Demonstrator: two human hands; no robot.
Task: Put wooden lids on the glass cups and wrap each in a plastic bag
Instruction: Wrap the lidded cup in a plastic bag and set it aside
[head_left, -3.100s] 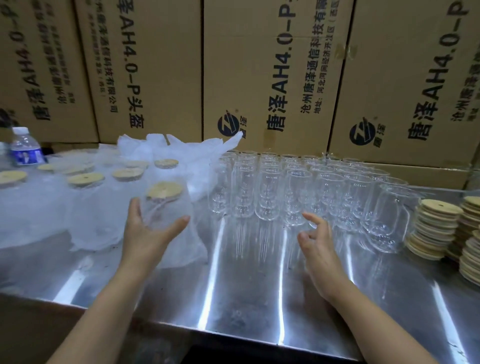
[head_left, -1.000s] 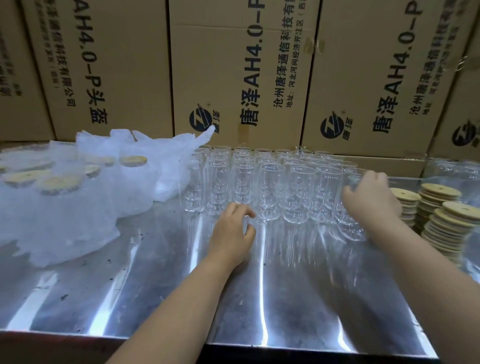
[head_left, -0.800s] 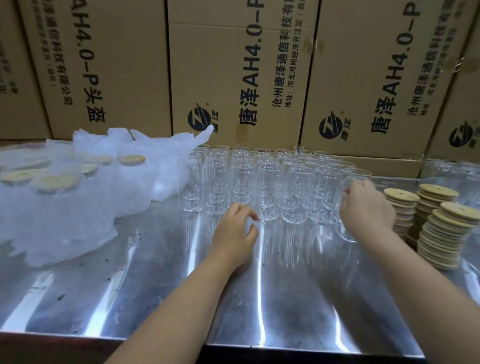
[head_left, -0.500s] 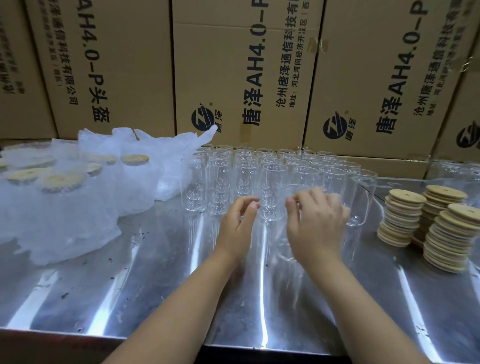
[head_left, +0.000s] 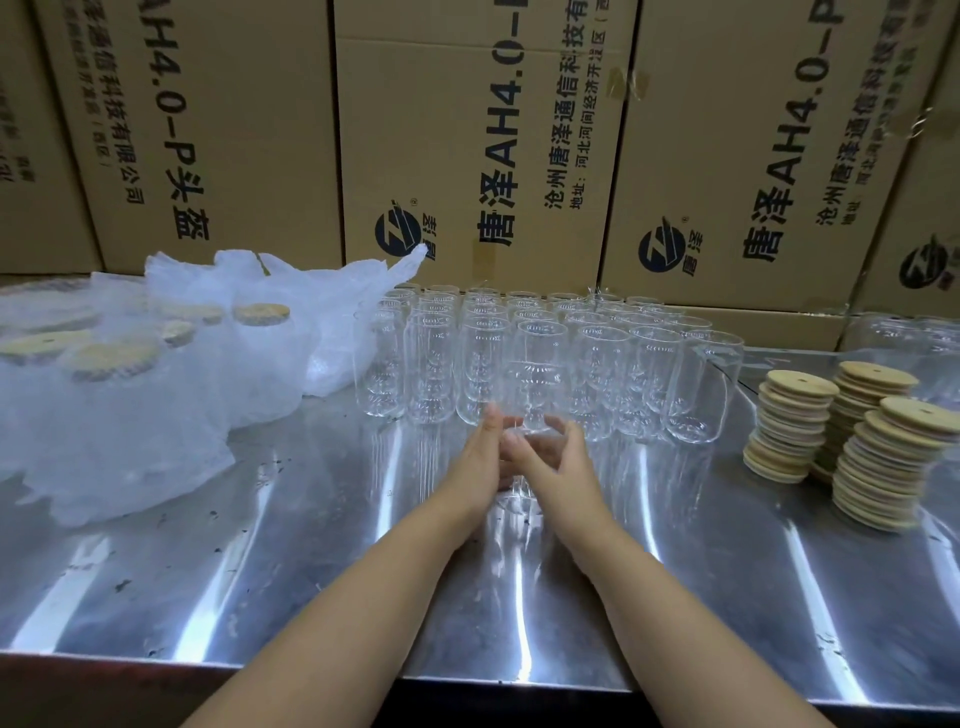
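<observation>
So the glass cup (head_left: 525, 435) in play sits just in front of the block of empty cups (head_left: 597, 358), front row middle, squeezed between both hands. It looks roughly upright with the mouth up, but honestly that's a guess. It's clear glass against more clear glass and the rim melts into the row behind it.

The right hand (head_left: 558, 462) has its fingers curled across the near side with the thumb up, so it's gripping the cup. The left hand (head_left: 480, 460) is edge-on against the cup's left side. I can't tell whether its fingers wrap round or just press flat.

The thing that matters for the next bit, I'd say, is that the wooden lids (head_left: 795, 421) are stacked right of the block, well apart from the cup. That makes the right hand the nearer one to go grab a lid while the left steadies the glass. The lid then goes down along the cup's upright axis.

Left of the block are the wrapped cups (head_left: 260, 353), lidded and already in plastic bags (head_left: 343, 306). It's a hazy white heap and I can't count them. The shiny steel table (head_left: 311, 545) throws reflections that blur the cup's base. Cardboard boxes (head_left: 467, 130) stand behind the block, and the furthest lid stacks are cut off at the frame edge.
</observation>
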